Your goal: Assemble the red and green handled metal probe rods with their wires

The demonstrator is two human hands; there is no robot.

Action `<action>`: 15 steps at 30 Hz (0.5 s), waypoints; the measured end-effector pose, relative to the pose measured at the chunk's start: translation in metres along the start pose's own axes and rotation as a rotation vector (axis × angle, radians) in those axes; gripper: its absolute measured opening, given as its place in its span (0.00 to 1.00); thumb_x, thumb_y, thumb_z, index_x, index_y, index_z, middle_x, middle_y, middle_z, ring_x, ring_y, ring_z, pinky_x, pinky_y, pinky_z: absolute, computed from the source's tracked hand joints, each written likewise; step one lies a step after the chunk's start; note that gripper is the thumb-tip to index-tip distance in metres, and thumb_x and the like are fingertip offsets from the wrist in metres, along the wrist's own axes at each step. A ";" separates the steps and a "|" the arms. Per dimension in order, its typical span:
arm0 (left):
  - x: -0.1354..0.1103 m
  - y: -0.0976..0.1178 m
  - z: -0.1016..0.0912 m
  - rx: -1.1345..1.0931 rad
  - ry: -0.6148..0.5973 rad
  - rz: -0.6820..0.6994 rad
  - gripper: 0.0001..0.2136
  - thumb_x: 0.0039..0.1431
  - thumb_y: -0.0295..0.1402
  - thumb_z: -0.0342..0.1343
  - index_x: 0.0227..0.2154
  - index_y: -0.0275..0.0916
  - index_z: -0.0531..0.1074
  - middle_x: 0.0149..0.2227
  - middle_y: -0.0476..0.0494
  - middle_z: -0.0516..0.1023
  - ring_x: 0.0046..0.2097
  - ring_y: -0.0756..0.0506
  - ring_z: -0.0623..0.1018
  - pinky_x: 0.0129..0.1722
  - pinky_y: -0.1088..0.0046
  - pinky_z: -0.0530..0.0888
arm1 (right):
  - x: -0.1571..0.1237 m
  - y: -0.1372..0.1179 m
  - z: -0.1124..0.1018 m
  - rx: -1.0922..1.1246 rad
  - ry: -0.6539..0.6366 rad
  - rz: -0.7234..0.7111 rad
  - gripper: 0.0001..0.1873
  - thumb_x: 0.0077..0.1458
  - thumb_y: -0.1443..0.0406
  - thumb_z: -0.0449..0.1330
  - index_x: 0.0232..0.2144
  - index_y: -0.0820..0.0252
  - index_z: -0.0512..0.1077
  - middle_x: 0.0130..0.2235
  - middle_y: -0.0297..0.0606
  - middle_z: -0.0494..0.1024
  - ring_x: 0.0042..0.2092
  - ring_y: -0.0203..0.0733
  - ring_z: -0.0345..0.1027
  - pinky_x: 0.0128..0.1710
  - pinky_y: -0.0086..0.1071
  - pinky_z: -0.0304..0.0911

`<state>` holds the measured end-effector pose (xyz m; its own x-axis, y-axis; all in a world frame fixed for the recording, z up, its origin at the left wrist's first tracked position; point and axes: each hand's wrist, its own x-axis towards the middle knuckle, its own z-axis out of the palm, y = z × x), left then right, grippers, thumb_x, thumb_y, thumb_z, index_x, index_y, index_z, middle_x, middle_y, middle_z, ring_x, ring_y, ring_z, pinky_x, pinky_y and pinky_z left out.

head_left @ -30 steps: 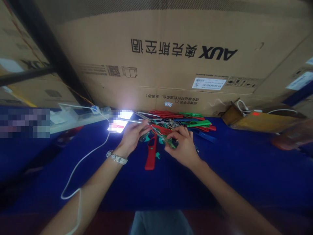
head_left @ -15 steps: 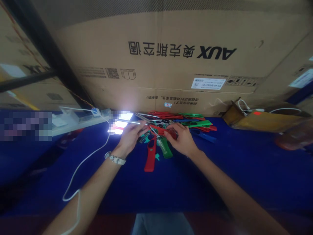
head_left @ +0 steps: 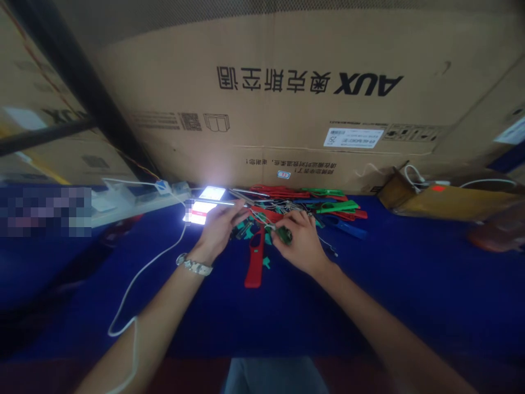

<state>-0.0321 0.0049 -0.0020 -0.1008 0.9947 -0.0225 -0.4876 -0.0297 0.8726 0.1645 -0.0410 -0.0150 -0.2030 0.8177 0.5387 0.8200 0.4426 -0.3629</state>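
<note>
A heap of red, green and blue plastic handles (head_left: 328,207) with thin metal rods lies on the blue cloth (head_left: 410,284) against a big cardboard box. My left hand (head_left: 219,230), with a metal watch on the wrist, has its fingers closed round a thin metal rod (head_left: 229,202) at the heap's left edge. My right hand (head_left: 299,243) is closed on a dark green handle (head_left: 284,234) with a wire fixed to it. One red handle (head_left: 255,261) lies flat on the cloth between my hands.
A lit phone (head_left: 204,208) lies left of the heap, its white cable (head_left: 139,273) trailing toward me. A large AUX cardboard box (head_left: 287,98) stands behind. A white power strip (head_left: 131,194) sits at the left, a small brown box (head_left: 443,200) with cables at the right.
My right hand picked the green handle off the cloth and drew it into its fist. The left hand stayed at the rod with little movement.
</note>
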 end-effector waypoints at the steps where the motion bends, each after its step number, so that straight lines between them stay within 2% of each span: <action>1: 0.001 0.001 -0.001 0.001 -0.008 -0.008 0.11 0.38 0.32 0.74 0.23 0.33 0.79 0.30 0.46 0.81 0.33 0.49 0.80 0.44 0.69 0.80 | 0.001 0.003 -0.002 0.028 0.004 0.021 0.04 0.56 0.63 0.62 0.33 0.56 0.75 0.39 0.40 0.76 0.44 0.49 0.67 0.44 0.41 0.56; 5: 0.003 0.002 -0.006 0.017 -0.051 -0.058 0.10 0.40 0.31 0.74 0.26 0.33 0.80 0.29 0.46 0.81 0.33 0.49 0.80 0.46 0.67 0.79 | 0.005 0.015 -0.007 0.132 0.034 0.078 0.05 0.59 0.62 0.59 0.36 0.56 0.74 0.35 0.38 0.78 0.41 0.47 0.71 0.42 0.40 0.58; 11: 0.003 0.004 -0.008 0.006 -0.066 -0.063 0.10 0.41 0.32 0.74 0.26 0.34 0.80 0.30 0.46 0.81 0.33 0.50 0.80 0.47 0.67 0.79 | 0.005 0.024 -0.007 0.167 0.078 0.084 0.09 0.61 0.62 0.58 0.41 0.54 0.76 0.38 0.38 0.80 0.42 0.48 0.72 0.44 0.41 0.61; 15: 0.002 0.007 -0.005 0.023 -0.061 -0.066 0.08 0.44 0.30 0.72 0.25 0.35 0.80 0.30 0.46 0.81 0.33 0.50 0.80 0.49 0.66 0.79 | 0.004 0.025 -0.007 0.236 0.102 0.069 0.07 0.59 0.63 0.60 0.39 0.54 0.77 0.36 0.38 0.79 0.39 0.46 0.72 0.44 0.41 0.63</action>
<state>-0.0405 0.0063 0.0018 -0.0157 0.9986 -0.0514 -0.4711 0.0379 0.8813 0.1878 -0.0293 -0.0162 -0.0861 0.8126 0.5764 0.6801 0.4708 -0.5620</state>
